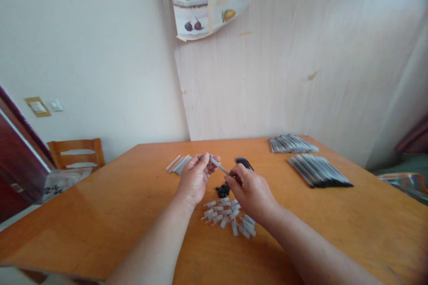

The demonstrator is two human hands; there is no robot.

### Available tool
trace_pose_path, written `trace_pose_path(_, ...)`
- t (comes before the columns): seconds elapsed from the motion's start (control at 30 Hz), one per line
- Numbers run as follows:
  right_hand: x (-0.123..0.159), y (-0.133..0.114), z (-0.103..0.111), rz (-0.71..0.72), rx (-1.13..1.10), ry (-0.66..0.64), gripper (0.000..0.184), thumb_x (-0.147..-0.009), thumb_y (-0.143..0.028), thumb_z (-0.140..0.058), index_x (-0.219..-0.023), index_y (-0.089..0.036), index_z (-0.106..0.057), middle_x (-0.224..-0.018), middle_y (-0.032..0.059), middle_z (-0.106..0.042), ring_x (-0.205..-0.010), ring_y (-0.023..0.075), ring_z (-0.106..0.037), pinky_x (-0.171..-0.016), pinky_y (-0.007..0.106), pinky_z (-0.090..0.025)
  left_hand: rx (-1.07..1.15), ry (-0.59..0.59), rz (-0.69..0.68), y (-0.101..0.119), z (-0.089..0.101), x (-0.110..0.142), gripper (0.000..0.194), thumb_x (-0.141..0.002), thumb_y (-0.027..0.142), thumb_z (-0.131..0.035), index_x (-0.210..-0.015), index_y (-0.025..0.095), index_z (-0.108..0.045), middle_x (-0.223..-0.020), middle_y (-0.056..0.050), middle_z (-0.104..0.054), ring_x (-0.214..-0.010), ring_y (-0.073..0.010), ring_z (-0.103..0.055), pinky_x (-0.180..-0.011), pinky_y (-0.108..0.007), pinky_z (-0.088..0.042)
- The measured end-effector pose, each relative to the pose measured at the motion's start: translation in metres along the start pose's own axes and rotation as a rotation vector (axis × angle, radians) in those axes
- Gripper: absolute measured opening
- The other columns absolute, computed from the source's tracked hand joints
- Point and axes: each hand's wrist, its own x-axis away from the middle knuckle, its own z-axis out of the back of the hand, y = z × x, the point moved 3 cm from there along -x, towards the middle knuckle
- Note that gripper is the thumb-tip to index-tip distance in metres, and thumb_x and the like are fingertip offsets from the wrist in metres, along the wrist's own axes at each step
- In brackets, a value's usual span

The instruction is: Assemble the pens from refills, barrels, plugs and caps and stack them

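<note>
Above the middle of the table my left hand pinches the upper end of a translucent pen barrel. The barrel slants down to the right, and my right hand has its fingers closed round the lower end. What exactly lies inside those right fingers is hidden. Below the hands lie a small heap of black pen parts and several frosted clear caps. Partly behind my right hand is a bundle of thin black-tipped refills. Several loose whitish tubes lie beyond my left hand.
Two stacks of pens lie on the right of the wooden table: a nearer stack and a farther stack. A wooden chair stands at the far left. Behind the table is a wall with a fruit picture.
</note>
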Motion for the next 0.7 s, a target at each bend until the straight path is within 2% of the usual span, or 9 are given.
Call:
trace_pose_path(0.23,0.001,0.001,0.000,-0.001,-0.128,-0.060,0.019,-0.093,-0.036,-0.045,-0.082,-0.022,-0.051,-0.067,-0.0001,-0.059,-0.061,0.0138,-0.052,-0.057,0.024,-0.032,-0.082,-0.059,-0.015,0.005,0.003,-0.002,0.029,-0.076,0.038,-0.072,-0.087,0.015,-0.058,-0.091,-0.010,-0.073,-0.083,-0.0187,-0.069,-0.079,-0.032,-0.047)
trace_pose_path(0.37,0.000,0.004,-0.003,-0.035,-0.305,-0.091,0.025,-0.093,-0.039,-0.045,-0.077,-0.021,-0.050,-0.062,-0.0019,-0.053,-0.056,0.0119,-0.046,-0.054,0.023,-0.032,-0.097,-0.089,-0.017,0.008,0.003,-0.001,0.025,-0.079,0.035,-0.070,-0.088,0.015,-0.058,-0.093,-0.010,-0.073,-0.087,-0.0193,-0.069,-0.080,-0.032,-0.047)
trace_pose_path(0.53,-0.001,0.005,-0.011,-0.135,-0.611,-0.193,0.035,-0.094,-0.046,-0.041,-0.071,-0.020,-0.046,-0.057,-0.0033,-0.049,-0.051,0.0103,-0.043,-0.051,0.023,-0.034,-0.061,-0.149,0.017,0.011,0.001,0.001,0.022,-0.082,0.033,-0.067,-0.092,0.015,-0.060,-0.100,-0.011,-0.072,-0.093,-0.0208,-0.068,-0.082,-0.033,-0.049)
trace_pose_path(0.7,-0.001,0.006,-0.013,-0.169,-0.674,-0.216,0.038,-0.094,-0.049,-0.041,-0.070,-0.020,-0.046,-0.057,-0.0034,-0.049,-0.050,0.0095,-0.040,-0.049,0.023,-0.033,0.020,-0.167,0.087,0.009,-0.001,0.002,0.026,-0.084,0.035,-0.065,-0.100,0.014,-0.062,-0.103,-0.013,-0.072,-0.095,-0.0216,-0.068,-0.085,-0.034,-0.050)
